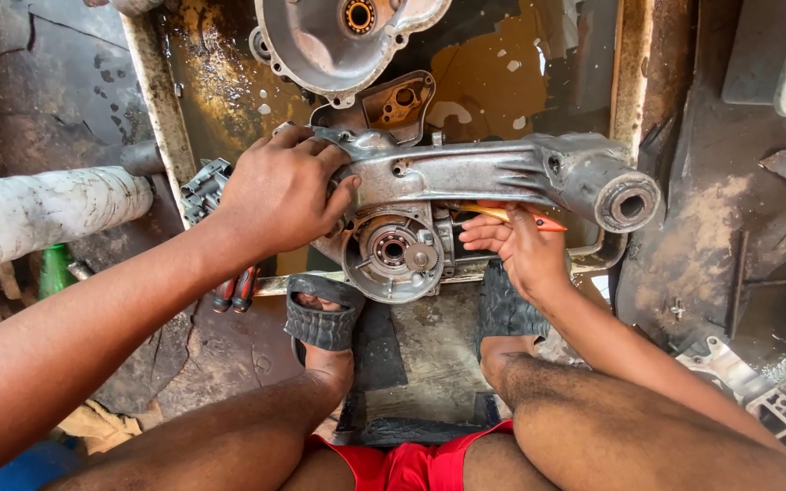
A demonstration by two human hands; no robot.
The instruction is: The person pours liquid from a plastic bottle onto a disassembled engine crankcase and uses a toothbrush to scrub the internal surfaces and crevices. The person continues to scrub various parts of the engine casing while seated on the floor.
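left hand (279, 195) clamped on engine casing (502, 173) | right hand (520, 245) gripping orange-handled tool (511, 216) | round cover (338, 41) behind

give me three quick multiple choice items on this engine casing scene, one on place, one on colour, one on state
1. Where does the left hand rest?
A. on the left end of the grey engine casing
B. on the white pipe
C. on a knee

2. What colour are the shorts?
A. blue
B. red
C. green

3. What is the right hand doing?
A. lying flat and empty
B. gripping a sandal
C. holding an orange-handled tool under the casing

Answers: 1 A, its fingers wrap the casing's left end. 2 B, red cloth shows between the thighs. 3 C, the orange handle sticks out past its fingers.
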